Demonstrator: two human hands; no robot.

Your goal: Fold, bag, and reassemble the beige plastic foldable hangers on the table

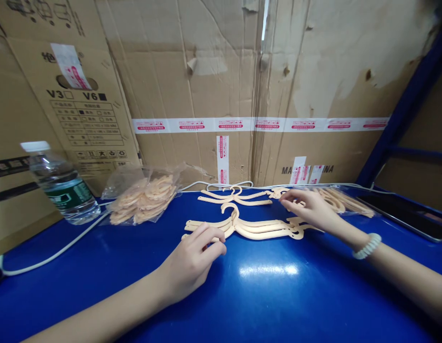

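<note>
Visibly, the carton [83, 136] left of the hangers [263, 230] reads "V3" and "V6".

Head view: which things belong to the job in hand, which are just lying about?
Likely job:
- front hangers, by the left hand
- rear hangers
- left bag of matching pieces
- right bag

Likely lying about:
- water bottle
- black flat device
- white cable
</note>
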